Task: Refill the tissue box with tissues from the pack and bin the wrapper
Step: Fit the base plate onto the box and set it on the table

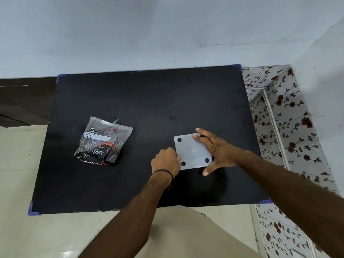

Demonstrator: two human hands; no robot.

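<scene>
A white tissue box (192, 151) is lying right of centre on a black table (149, 99), its near-square face with four black dots turned up and its edges slightly askew to the table's. The left hand (165, 161) is curling its fingers onto the box's near-left edge, while the right hand (217, 151) is pressing flat on the right side, fingers spread. A crumpled clear tissue pack (103, 142), possibly emptied, is lying well apart to the left.

Left hand (165, 162) grips the white tissue box (192, 151) at its left edge, right hand (220, 151) spread over its right; tissue pack (103, 142) lies well left.
</scene>
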